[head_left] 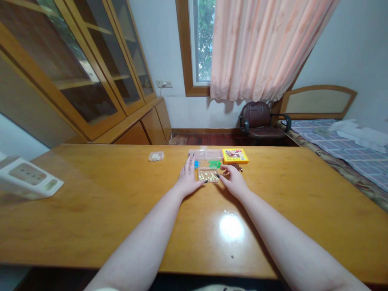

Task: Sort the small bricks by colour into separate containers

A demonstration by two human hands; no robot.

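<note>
A small clear plastic box (208,175) of pale yellow pieces lies on the table between my two hands. At its left side is my left hand (188,178), fingers stretched forward and thumb along the box's near edge. My right hand (234,181) is at the box's right side, fingers curved and apart, thumb by its edge. Just beyond are blue pieces (197,164), partly behind my left fingers, and a cluster of green pieces (215,163). Brown pieces (238,167) lie past my right hand, partly hidden by it.
A clear divided tray (206,154) lies behind the coloured pieces, beside a yellow box (235,155). Farther left sits a small clear container (156,156) with something white. A white object with a window (33,178) stands at the table's left. Beyond the table is a chair (257,117).
</note>
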